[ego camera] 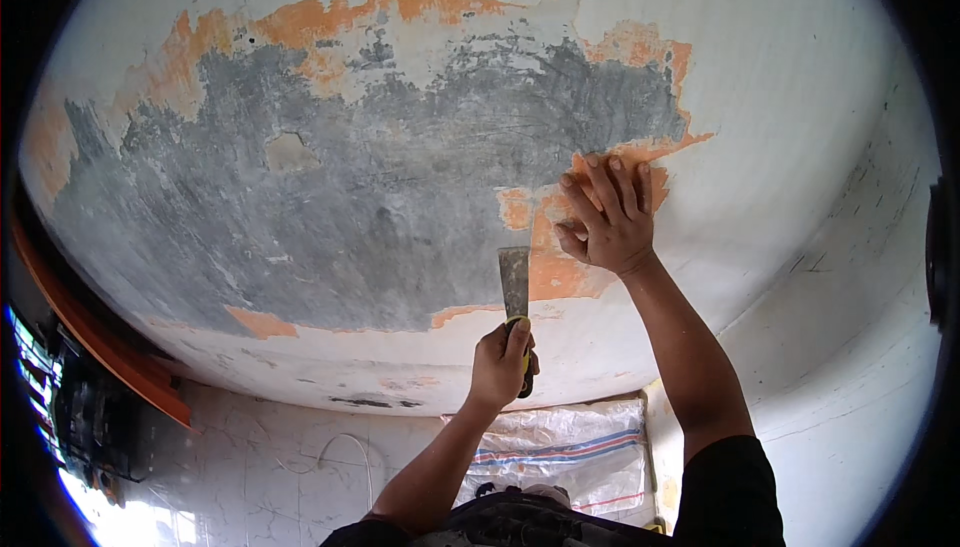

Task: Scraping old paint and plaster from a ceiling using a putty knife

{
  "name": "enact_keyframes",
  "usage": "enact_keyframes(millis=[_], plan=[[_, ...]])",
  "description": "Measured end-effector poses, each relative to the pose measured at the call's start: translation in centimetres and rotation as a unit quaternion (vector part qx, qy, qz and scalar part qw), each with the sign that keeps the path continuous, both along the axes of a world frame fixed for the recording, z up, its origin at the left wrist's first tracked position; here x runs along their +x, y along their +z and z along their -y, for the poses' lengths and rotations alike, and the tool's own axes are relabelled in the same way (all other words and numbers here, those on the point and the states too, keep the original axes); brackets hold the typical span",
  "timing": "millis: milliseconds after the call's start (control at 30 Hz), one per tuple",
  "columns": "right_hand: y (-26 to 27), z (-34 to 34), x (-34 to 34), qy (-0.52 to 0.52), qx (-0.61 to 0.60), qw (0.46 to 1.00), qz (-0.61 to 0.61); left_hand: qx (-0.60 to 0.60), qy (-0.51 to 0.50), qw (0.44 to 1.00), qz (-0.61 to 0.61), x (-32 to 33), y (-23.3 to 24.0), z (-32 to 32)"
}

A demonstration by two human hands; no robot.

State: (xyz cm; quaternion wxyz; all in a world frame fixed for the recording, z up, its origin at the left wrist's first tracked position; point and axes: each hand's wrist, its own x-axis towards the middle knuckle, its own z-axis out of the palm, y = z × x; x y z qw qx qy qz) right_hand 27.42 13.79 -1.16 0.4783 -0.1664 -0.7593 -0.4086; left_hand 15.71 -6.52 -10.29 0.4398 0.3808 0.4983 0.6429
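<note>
My left hand (501, 364) grips the black and yellow-green handle of a putty knife (514, 284). Its flat metal blade points up, over the scraped grey area of the wall (375, 209), close to the edge of an orange patch (559, 269). My right hand (611, 220) lies against the wall with fingers spread, over orange undercoat up and to the right of the blade. It holds nothing. Whitish paint (757, 119) with ragged edges surrounds the grey and orange areas. A pale patch (291, 152) shows within the grey at the left.
Below the wall, a white woven plastic sheet (555, 476) with blue and red stripes lies on the tiled floor (262, 457). A thin white cable or hose (366, 453) curves beside it. An orange-brown edge (112, 359) runs along the left. Another wall (832, 337) meets at the right.
</note>
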Motion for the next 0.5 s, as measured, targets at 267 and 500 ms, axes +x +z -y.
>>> enact_keyframes(millis=[267,500], plan=[[0.1,0.0,0.2,0.007,0.003,1.000,-0.004,0.054,-0.030,0.997,-0.048,-1.0,6.1,-2.0],[0.0,0.0,-0.6,0.006,0.011,1.000,-0.006,0.017,-0.002,1.000,-0.002,-1.1,0.0,-0.7]])
